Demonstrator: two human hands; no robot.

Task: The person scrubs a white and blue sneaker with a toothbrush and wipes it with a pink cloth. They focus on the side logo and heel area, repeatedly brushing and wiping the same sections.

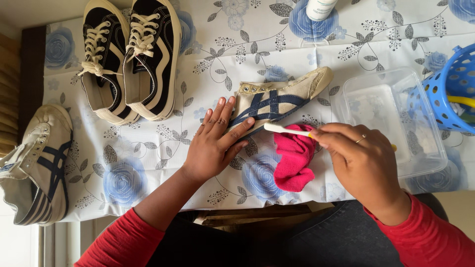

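The right hand (363, 158) is bent in from its red sleeve, its grip closed around a white-headed toothbrush (287, 129), while the left hand (215, 141) is pressed flat, fingers spread, on a cream shoe with navy stripes (277, 101) lying on its side. The brush head is held against the shoe's sole edge, just past the left thumb. A pink cloth (294, 158) is bunched between the grips; beyond the right grip a clear plastic tub (396, 123) and blue basket (448, 89) are set on the flowered counter (222, 54), and black sneakers (128, 54) beyond the left.
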